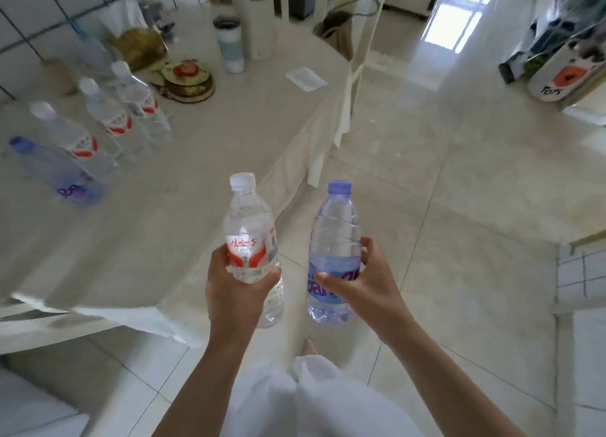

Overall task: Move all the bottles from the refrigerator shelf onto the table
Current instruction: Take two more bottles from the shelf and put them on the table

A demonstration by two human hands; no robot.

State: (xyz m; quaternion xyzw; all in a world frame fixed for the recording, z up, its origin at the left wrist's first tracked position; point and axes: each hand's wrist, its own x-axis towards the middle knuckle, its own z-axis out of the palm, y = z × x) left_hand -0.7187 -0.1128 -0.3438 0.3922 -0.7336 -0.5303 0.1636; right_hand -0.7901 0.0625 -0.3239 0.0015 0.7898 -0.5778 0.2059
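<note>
Left hand (pixel 234 284) wrapped tight around the red-label bottle (pixel 251 233), right hand (pixel 367 284) around the purple-cap bottle (pixel 334 249). Both upright. Counter (pixel 183 161) up and left, nearer the left hand.

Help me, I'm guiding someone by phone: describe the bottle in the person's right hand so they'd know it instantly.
Start at the cloth-covered table, then look just off its near edge, where two hands hold bottles above the floor. The right hand grips the bluish bottle. It has a purple cap and blue-purple label, unlike the clear bottle beside it, with its white cap and red label.
</note>
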